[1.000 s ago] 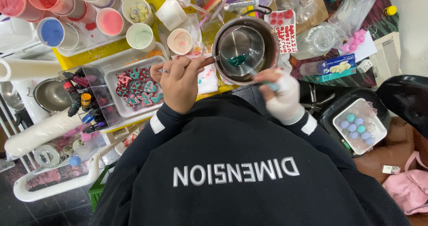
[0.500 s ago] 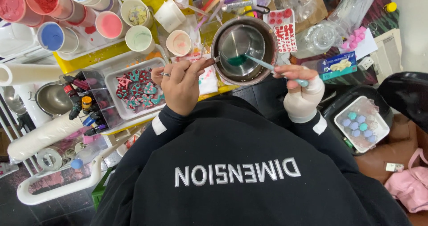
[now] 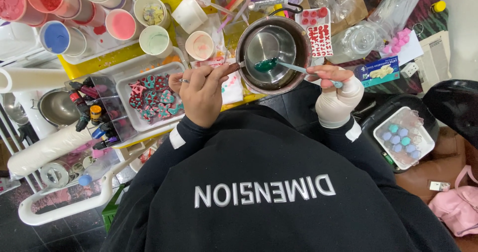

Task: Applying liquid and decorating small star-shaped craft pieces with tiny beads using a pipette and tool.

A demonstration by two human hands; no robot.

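The left hand [image 3: 199, 90] closes its grip on the handle of the steel melting pot [image 3: 271, 53], steadying it. The right hand [image 3: 332, 90], wrapped in white, pinches a pale blue stirrer [image 3: 303, 70] whose tip sits in the green melt [image 3: 265, 64] inside that pot.

We wear a black sweatshirt [image 3: 259, 182] with white cuffs, a ring on our left hand [image 3: 199, 90], and a white wrap on our right hand [image 3: 334, 95].

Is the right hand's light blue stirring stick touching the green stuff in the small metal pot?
Touching. In the head view the stick, held in the right hand, ends inside the green blob at the bottom of the pot, with no gap visible.
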